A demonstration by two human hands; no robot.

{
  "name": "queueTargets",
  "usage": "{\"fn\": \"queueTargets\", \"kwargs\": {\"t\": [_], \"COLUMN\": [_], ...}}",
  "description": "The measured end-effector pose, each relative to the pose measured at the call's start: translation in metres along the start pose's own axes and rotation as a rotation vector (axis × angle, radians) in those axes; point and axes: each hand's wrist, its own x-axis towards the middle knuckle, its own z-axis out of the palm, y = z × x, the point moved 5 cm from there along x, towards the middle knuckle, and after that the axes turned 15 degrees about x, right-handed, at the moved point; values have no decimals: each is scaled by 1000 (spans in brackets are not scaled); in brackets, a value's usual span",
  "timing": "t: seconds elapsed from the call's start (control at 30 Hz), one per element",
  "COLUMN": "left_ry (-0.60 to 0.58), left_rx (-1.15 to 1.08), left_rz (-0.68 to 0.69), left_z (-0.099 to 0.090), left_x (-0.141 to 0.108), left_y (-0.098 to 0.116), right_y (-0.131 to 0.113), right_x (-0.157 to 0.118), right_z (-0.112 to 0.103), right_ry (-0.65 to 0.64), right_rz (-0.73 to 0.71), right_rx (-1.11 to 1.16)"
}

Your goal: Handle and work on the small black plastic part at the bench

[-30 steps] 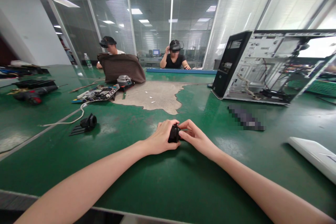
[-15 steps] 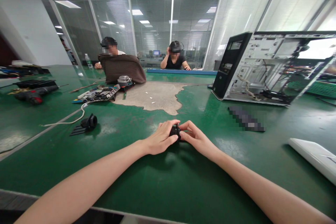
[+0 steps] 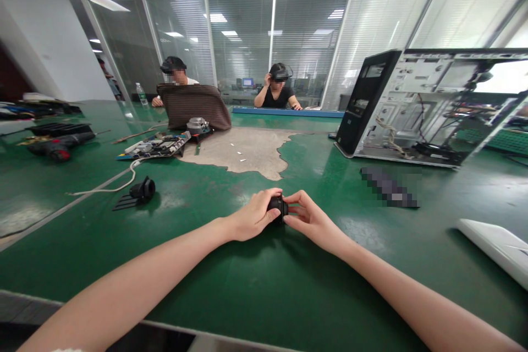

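A small round black part (image 3: pixel 277 210) is between my hands, just above the green table (image 3: pixel 264 291). My left hand (image 3: pixel 254 214) wraps round its left side, thumb in front and fingers behind. The fingertips of my right hand (image 3: pixel 309 215) touch its right edge, thumb low and fingers above, curved round it. Off to the left, a black part with a round collar and several prongs (image 3: pixel 142 191) lies on the table.
Left are a circuit board (image 3: pixel 157 146), a pale cable (image 3: pixel 124 187) and a power drill (image 3: pixel 61 146). An open computer case (image 3: pixel 412 104) stands right, near a blurred dark object (image 3: pixel 390 187) and a white box (image 3: pixel 495 247). Two people (image 3: pixel 278 93) sit across.
The fingers of my right hand have spread a little on the black part, and more of the part's round rim shows. The whole view has shifted slightly.
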Motion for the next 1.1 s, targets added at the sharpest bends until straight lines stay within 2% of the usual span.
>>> {"fn": "queueTargets", "kwargs": {"t": [0.2,0.33,0.47,0.7,0.93,1.1], "left_ry": [4,10,13,26,22,22], "left_rx": [76,96,114,113,111,110], "left_rz": [45,61,64,85,101,92], "left_z": [-1,-1,-2,-1,-2,-3], "left_x": [1,1,1,1,1,1], "left_y": [4,6,7,8,9,9], "right_y": [5,5,1,1,-2,-2], "right_x": [4,3,0,1,-2,-1], "right_z": [-6,-5,-1,-5,0,-3], "right_ry": [90,25,-51,54,-57,-4], "right_rz": [-9,19,19,-25,-39,-37], "right_rx": [-62,-77,47,-66,-23,-82]}}
